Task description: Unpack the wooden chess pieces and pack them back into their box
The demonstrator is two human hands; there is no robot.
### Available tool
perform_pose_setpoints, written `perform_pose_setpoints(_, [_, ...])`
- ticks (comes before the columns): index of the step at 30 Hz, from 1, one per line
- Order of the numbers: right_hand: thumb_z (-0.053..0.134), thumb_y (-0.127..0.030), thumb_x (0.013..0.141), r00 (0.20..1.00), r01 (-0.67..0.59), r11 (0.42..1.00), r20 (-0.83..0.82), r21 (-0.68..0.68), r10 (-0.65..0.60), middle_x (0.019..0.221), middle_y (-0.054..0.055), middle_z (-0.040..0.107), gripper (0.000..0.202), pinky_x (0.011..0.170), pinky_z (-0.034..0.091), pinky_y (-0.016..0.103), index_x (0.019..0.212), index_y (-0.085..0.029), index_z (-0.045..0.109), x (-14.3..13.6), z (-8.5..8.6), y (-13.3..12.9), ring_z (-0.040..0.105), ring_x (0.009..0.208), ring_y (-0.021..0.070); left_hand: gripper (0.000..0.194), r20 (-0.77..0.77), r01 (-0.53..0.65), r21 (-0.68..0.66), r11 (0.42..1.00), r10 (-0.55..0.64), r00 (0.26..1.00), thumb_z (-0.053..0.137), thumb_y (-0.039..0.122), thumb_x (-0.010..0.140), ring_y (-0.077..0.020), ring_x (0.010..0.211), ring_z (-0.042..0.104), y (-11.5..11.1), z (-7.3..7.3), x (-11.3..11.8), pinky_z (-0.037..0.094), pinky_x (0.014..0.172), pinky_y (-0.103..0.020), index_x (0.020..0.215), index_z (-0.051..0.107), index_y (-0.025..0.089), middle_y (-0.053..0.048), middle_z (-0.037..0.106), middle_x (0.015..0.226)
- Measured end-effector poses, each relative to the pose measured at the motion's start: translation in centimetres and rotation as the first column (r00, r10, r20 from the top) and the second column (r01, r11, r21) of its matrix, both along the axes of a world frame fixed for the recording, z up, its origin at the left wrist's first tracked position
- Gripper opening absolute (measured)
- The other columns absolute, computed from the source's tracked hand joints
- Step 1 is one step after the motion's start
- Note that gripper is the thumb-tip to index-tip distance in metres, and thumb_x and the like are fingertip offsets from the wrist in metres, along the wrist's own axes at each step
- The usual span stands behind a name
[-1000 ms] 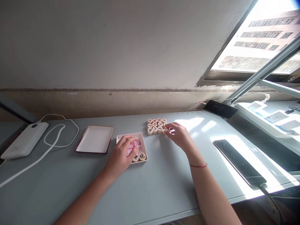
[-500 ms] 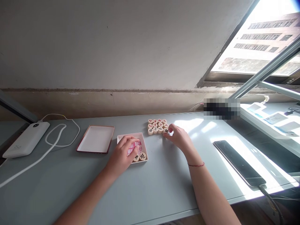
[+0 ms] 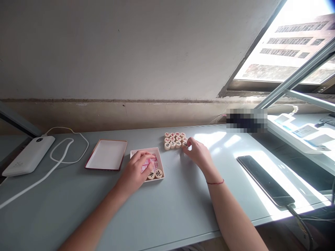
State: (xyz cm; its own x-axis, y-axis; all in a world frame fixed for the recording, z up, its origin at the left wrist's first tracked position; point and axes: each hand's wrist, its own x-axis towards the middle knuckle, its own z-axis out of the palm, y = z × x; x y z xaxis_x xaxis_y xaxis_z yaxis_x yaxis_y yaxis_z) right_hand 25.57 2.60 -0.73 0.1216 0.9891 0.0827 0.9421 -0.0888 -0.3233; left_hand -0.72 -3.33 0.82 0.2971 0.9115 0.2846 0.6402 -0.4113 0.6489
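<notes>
White cardboard made the open box point(image 3: 134, 152), which we took as our landmark in the head view, the only view we had. Beyond this box and to its right, apart from it, lay the block of round pieces point(image 3: 172, 139), in three rows of four: red characters on the two farther rows, black ones on the nearest row.

Our right hand point(image 3: 199, 151) was at the corner piece point(image 3: 184, 143), at the near right end of the block. Thumb and forefinger met its side; whether they pinched it or only touched it, we could not tell. Our left hand point(image 3: 136, 169) was over the box, its thumb apart from the curved fingers, with nothing visible between them. It partly hid the printed paper point(image 3: 156, 162) and the black-marked pieces point(image 3: 158, 173) along the near side of the box. The two hands were well apart.

To do this step well, we judged that the fingertips should use only the free sides of the corner piece, because a push to the left could disturb its row. A small, flat slide on the desk point(image 3: 157, 216) seemed to us safer than strong pressure from above. The left hand needed to be light, so that the box would not shift.
</notes>
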Motion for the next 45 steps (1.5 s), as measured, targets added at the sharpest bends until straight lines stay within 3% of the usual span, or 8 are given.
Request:
perform_pose_setpoints(7, [0.050, -0.033, 0.081, 0.991, -0.074, 0.987, -0.098, 0.142, 0.088, 0.083, 0.004, 0.062, 0.011, 0.056, 0.035, 0.025, 0.084, -0.022, 0.052, -0.3, 1.5, -0.6, 0.050, 0.062, 0.0152, 0.028, -0.214, -0.016, 0.008, 1.000, 0.017, 0.977, 0.038, 0.030, 0.091, -0.0189, 0.088, 0.063, 1.2, 1.4, -2.6, 0.048, 0.082, -0.034, 0.095, 0.065, 0.024, -0.002, 0.067, 0.097])
perform_pose_setpoints(11, [0.041, -0.037, 0.091, 0.839, -0.396, 0.913, -0.366, 0.097, 0.403, 0.083, 0.004, 0.065, 0.025, 0.058, 0.039, 0.025, 0.100, -0.022, 0.059, -3.5, 2.1, -1.8, 0.052, 0.058, 0.0129, 0.033, -0.366, -0.026, -0.077, 0.997, -0.004, 0.931, 0.035, 0.028, 0.090, -0.0206, 0.089, 0.060, 1.2, 1.8, -3.9, 0.044, 0.085, -0.038, 0.087, 0.068, 0.025, -0.001, 0.068, 0.093])
perform_pose_setpoints(14, [0.037, -0.037, 0.095, 0.755, -0.554, 0.833, -0.416, 0.012, 0.507, 0.077, 0.003, 0.065, 0.030, 0.056, 0.037, 0.024, 0.097, -0.021, 0.062, -6.0, 1.7, -2.7, 0.052, 0.058, 0.0127, 0.035, -0.425, -0.011, -0.161, 0.987, -0.059, 0.903, 0.036, 0.028, 0.088, -0.0226, 0.094, 0.056, 0.8, 1.9, -4.1, 0.043, 0.085, -0.040, 0.080, 0.070, 0.026, -0.002, 0.067, 0.094])
perform_pose_setpoints(21, [0.043, -0.018, 0.088, 0.808, -0.515, 0.854, -0.376, -0.075, 0.454, 0.073, 0.003, 0.064, 0.018, 0.051, 0.030, 0.022, 0.093, -0.017, 0.061, -7.1, 0.5, -3.0, 0.050, 0.056, 0.0114, 0.030, -0.419, 0.006, -0.352, 0.936, -0.163, 0.893, 0.041, 0.029, 0.083, -0.0241, 0.100, 0.051, -0.1, 2.7, -3.8, 0.044, 0.086, -0.037, 0.073, 0.069, 0.027, -0.002, 0.063, 0.099])
perform_pose_setpoints(30, [0.044, -0.013, 0.084, 0.845, -0.469, 0.877, -0.342, -0.105, 0.411, 0.075, 0.004, 0.066, 0.021, 0.052, 0.031, 0.023, 0.094, -0.017, 0.062, -7.3, 0.5, -3.0, 0.052, 0.057, 0.0118, 0.020, -0.386, -0.076, -0.536, 0.841, -0.164, 0.908, 0.053, 0.043, 0.076, -0.0253, 0.089, 0.057, -0.7, 3.9, -3.2, 0.047, 0.075, -0.033, 0.077, 0.064, 0.026, -0.004, 0.060, 0.093])
perform_pose_setpoints(34, [0.043, -0.015, 0.087, 0.826, -0.492, 0.867, -0.359, -0.083, 0.434, 0.075, 0.004, 0.065, 0.021, 0.054, 0.033, 0.023, 0.096, -0.016, 0.062, -7.3, 0.3, -3.0, 0.052, 0.058, 0.0122, 0.017, -0.330, -0.026, -0.472, 0.881, -0.150, 0.932, 0.052, 0.039, 0.078, -0.0225, 0.085, 0.058, -0.2, 4.6, -3.1, 0.044, 0.073, -0.030, 0.075, 0.060, 0.024, -0.001, 0.062, 0.085])
perform_pose_setpoints(38, [0.047, -0.025, 0.089, 0.773, -0.512, 0.856, -0.397, 0.069, 0.495, 0.086, 0.005, 0.061, 0.023, 0.059, 0.038, 0.024, 0.107, -0.018, 0.060, -7.2, 0.9, -3.2, 0.051, 0.065, 0.0123, 0.022, -0.158, -0.089, -0.353, 0.932, 0.034, 0.987, 0.049, 0.044, 0.084, -0.0187, 0.081, 0.058, 0.3, 4.4, -2.6, 0.044, 0.069, -0.027, 0.080, 0.058, 0.025, 0.001, 0.064, 0.086])
perform_pose_setpoints(45, [0.053, -0.042, 0.088, 0.505, -0.634, 0.770, -0.720, 0.066, 0.477, 0.074, 0.000, 0.056, 0.026, 0.050, 0.035, 0.020, 0.092, -0.017, 0.060, -7.5, 2.4, -3.9, 0.043, 0.056, 0.0079, 0.031, 0.297, 0.032, -0.514, 0.857, 0.142, 0.944, 0.054, 0.051, 0.083, -0.0172, 0.077, 0.063, 0.1, 1.9, -0.3, 0.049, 0.067, -0.027, 0.095, 0.058, 0.023, -0.001, 0.066, 0.086])
